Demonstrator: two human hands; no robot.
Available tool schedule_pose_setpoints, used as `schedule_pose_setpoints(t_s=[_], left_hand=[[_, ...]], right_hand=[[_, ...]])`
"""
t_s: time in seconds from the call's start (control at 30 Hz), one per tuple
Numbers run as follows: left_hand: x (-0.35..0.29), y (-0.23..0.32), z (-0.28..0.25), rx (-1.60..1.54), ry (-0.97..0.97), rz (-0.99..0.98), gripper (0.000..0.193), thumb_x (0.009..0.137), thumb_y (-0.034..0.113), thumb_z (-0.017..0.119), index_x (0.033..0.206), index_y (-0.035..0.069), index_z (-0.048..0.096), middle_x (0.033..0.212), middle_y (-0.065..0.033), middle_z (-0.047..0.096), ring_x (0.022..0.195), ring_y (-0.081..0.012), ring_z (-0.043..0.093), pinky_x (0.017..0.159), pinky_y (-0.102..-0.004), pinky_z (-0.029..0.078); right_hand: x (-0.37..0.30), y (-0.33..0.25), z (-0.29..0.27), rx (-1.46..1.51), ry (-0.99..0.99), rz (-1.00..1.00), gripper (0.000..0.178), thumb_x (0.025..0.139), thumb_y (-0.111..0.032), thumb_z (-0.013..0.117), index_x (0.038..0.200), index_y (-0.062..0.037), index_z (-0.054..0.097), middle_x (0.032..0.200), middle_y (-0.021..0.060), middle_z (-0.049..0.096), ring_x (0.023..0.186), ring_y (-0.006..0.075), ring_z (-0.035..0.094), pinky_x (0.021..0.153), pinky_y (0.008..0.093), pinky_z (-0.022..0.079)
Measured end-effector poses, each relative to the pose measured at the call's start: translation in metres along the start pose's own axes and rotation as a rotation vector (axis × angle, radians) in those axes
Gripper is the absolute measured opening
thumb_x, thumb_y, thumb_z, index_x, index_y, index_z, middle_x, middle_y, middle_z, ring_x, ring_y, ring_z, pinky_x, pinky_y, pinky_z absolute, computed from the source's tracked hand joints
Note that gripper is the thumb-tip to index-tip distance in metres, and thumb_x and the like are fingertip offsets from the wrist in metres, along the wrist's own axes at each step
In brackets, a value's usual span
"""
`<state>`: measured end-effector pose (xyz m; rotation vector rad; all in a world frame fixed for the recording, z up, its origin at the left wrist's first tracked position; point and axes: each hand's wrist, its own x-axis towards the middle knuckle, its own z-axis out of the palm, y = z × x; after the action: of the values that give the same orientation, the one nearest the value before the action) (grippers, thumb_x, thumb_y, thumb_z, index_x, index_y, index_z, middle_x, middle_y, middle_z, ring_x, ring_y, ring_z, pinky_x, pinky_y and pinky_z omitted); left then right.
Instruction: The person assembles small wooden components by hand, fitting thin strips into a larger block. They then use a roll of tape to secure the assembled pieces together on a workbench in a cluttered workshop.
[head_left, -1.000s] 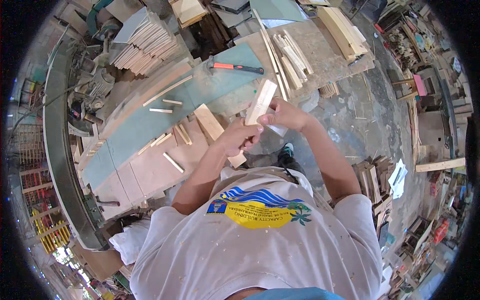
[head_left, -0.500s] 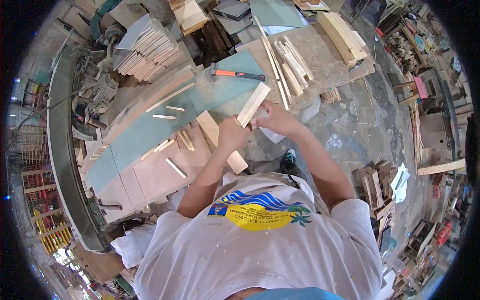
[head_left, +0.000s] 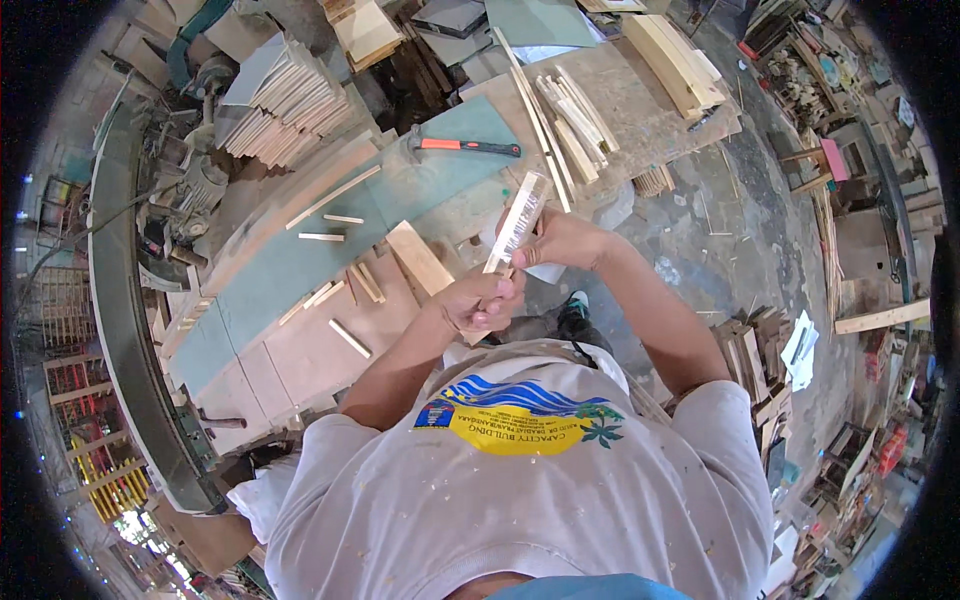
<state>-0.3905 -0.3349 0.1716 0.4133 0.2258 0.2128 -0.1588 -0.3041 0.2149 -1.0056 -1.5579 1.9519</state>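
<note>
A short pale wooden piece (head_left: 517,225) stands tilted in front of me, its upper end leaning right. One long face of it carries whitish, uneven marks. My right hand (head_left: 562,243) is closed around it from the right, thumb lying along its side. Just below its lower end is my left hand (head_left: 486,300), fingers curled in toward the palm; whether something small is in them I cannot make out. Behind the left hand, a wider wooden board (head_left: 420,257) lies at the edge of the bench (head_left: 300,345).
An orange-and-black hammer (head_left: 466,147) rests on the bench's green sheet, with several thin wooden strips (head_left: 322,237) around it. Bundled sticks (head_left: 577,118) lie farther right. A stack of boards (head_left: 285,105) stands back left beside machinery (head_left: 195,190).
The wooden piece has turned, and its marked face now shows. My left hand has come off its lower end and curled closed, while my right hand keeps hold.
</note>
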Motion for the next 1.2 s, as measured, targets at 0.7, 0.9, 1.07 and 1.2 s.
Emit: schedule_pose_setpoints(t_s=[0.7,0.9,1.07,1.2], left_hand=[[0.051,0.081,0.026,1.34,0.978,0.428,0.023,0.081,0.02,0.069,0.086,-0.001,0.064,0.072,-0.0163,0.068,0.068,-0.026,0.069,0.065,-0.0362,0.054],[0.056,0.088,0.034,0.62,0.676,0.377,0.017,0.082,0.009,0.065,0.097,0.002,0.061,0.071,-0.005,0.059,0.056,-0.0128,0.056,0.052,-0.0312,0.048],[0.066,0.083,0.02,0.62,0.586,0.595,0.031,0.083,0.013,0.069,0.11,0.003,0.057,0.085,-0.0078,0.062,0.064,-0.0139,0.06,0.056,-0.032,0.051],[0.071,0.078,0.006,1.277,0.96,0.678,0.049,0.084,0.021,0.074,0.123,0.002,0.051,0.096,-0.0129,0.066,0.078,-0.0211,0.068,0.067,-0.0363,0.056]], right_hand=[[-0.004,0.01,0.04,-0.421,0.105,-0.036,0.055,0.089,-0.034,0.073,0.131,-0.0005,0.059,0.123,0.0172,0.067,0.12,0.0275,0.06,0.103,0.039,0.044],[-0.007,-0.002,0.03,-0.327,-0.008,-0.011,0.06,0.092,-0.043,0.07,0.132,0.0007,0.059,0.124,0.0202,0.067,0.117,0.0314,0.062,0.104,0.0388,0.045],[0.0,0.004,0.025,-0.21,0.007,0.025,0.058,0.093,-0.041,0.071,0.131,0.0013,0.06,0.129,0.0141,0.066,0.12,0.0258,0.059,0.105,0.0355,0.043],[0.003,0.001,0.025,-0.336,0.072,0.124,0.051,0.093,-0.035,0.072,0.128,0.0002,0.062,0.126,0.0142,0.067,0.118,0.0241,0.06,0.104,0.0343,0.043]])
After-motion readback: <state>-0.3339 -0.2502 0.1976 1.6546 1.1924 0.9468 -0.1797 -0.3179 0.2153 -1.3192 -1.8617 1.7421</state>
